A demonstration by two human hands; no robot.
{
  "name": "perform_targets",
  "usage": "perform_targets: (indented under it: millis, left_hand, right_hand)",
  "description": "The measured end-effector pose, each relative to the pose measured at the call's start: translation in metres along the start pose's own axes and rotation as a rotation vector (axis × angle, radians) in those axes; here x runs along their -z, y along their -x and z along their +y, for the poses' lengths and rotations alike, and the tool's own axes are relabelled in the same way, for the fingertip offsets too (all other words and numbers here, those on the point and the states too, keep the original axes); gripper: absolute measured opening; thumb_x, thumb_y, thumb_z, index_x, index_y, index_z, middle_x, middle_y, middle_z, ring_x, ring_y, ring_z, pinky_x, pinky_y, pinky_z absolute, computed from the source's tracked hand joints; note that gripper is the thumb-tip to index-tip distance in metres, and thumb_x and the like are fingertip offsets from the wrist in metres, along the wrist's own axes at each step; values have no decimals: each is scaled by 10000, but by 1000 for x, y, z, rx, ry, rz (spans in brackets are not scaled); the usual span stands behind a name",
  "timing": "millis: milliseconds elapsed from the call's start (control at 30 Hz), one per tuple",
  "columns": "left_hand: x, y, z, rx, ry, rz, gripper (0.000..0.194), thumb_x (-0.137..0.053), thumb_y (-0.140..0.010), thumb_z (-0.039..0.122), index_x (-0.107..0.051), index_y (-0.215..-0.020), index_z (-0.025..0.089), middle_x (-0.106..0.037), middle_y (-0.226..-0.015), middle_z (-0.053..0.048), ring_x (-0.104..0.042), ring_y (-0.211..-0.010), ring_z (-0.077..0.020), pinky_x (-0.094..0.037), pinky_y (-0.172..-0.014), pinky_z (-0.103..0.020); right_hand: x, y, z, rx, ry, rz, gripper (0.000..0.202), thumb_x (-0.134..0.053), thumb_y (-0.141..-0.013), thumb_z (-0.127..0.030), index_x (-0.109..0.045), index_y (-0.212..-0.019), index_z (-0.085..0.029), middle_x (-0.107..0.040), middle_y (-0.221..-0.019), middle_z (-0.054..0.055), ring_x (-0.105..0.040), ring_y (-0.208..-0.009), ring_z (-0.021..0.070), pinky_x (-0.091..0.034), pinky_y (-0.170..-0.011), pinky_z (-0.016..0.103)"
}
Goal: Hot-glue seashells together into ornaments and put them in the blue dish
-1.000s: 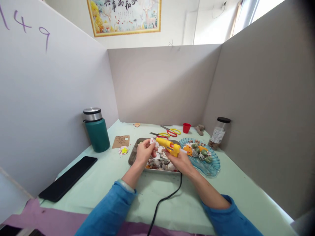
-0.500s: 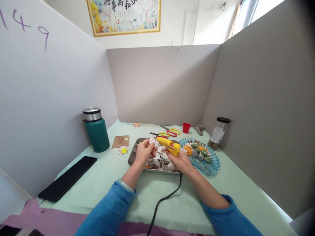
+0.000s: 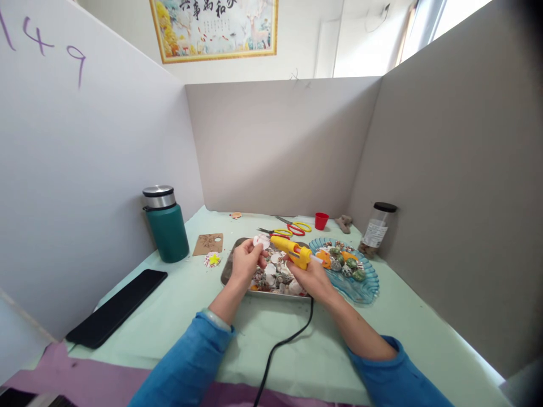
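Between the fingers of my left hand point(image 3: 247, 260) is a small white round piece point(image 3: 262, 242), held above the metal tray point(image 3: 228, 273). My right hand point(image 3: 311, 275) grips a yellow glue gun point(image 3: 292, 252), its nozzle pointing left, close to the white piece. Whether the nozzle touches the piece is too small to tell. Shells and white pieces point(image 3: 278, 275) lie in the tray under both hands. A black cord point(image 3: 283, 342) runs from below my right hand toward the front edge.
A blue plate point(image 3: 363, 290) of shells stands on the right, near a jar point(image 3: 375, 232). Behind the tray are scissors point(image 3: 299, 228) and a red cup point(image 3: 321, 221). Leftward are a brown card point(image 3: 208, 244), a flower-like piece point(image 3: 212, 259), a green bottle point(image 3: 167, 229) and a black slab point(image 3: 119, 308).
My left hand has shifted slightly left, and the white piece has moved a little away from the nozzle and shows more of its face. My right hand stays about where it was.
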State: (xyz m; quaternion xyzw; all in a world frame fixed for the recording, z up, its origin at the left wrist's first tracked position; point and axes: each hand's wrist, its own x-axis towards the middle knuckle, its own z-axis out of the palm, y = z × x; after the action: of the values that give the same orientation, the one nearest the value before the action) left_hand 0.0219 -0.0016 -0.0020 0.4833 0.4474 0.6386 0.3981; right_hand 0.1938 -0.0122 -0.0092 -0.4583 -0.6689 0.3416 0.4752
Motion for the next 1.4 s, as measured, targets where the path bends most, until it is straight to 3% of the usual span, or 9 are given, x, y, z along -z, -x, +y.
perform_targets:
  millis: [867, 1167, 1400]
  left_hand:
    - [1, 1, 0, -126, -152, 55, 238, -590, -755, 384, -611, -824, 157, -647, -614, -1, -521, -396, -90, -402, -428, -192]
    - [-1, 4, 0, -170, -281, 62, 270, -604, -765, 397, -618, -911, 170, -661, -582, 10, -569, -406, -112, -425, -459, -196]
    - [-3, 5, 1, -157, -284, 50, 243, -609, -754, 407, -606, -852, 185, -667, -580, 12, -584, -403, -125, -427, -448, -204]
  right_hand:
    - [-1, -2, 2, -4, 11, 9, 371, -561, -717, -385, -696, -937, -119, -685, -817, 50, -603, -720, 190, -475, -654, 284]
    - [-1, 0, 0, -5, 21, 36, 348, -558, -730, -400, -696, -903, -132, -666, -739, 41, -590, -670, 190, -473, -614, 291]
    - [-1, -1, 4, -22, 10, 33, 371, -567, -719, -395, -703, -944, -133, -691, -811, 45, -621, -732, 204, -489, -654, 291]
